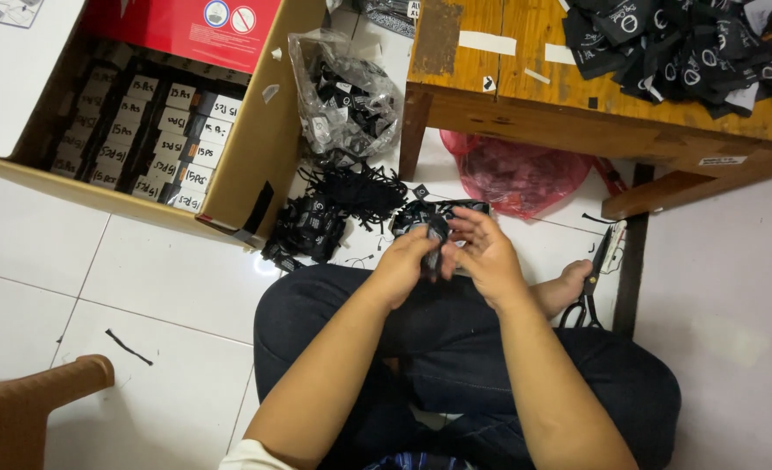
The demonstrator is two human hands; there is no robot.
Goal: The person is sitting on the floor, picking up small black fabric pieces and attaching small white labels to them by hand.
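- The left hand (401, 265) and right hand (482, 254) meet over the lap, near the middle of the view, fingers curled in around a small black label (435, 246) pinched between them.
- The left fingers close on the label's left side; the right fingers bend over its top and right side, thumb against it.
- Just beyond the hands, on the white floor (168, 278), lies a dark stack of labels (438, 213), touching or nearly touching the fingertips; I cannot tell which.
- Left of that stack sits a black bundle (309, 228), with a loose tangle of black strips (355, 187) behind it.
- Farther off, a clear bag (344, 94) holds more black pieces.
- At far left stands an open cardboard box (255, 152), packed with rows of dark packets bearing white tags.
- A wooden table (525, 104) fills the far right; a heap of black labels (686, 48) lies on its top.
- Under the table, a red bag (516, 174) rests on the floor.
- Scissors (590, 283) lie right of the hands, beside the person's bare foot (569, 283).
- The person sits cross-legged in dark trousers (455, 348).
- At near left, the edge of a brown chair (29, 400) shows, with a lone black strip (129, 346) on the floor beside it.
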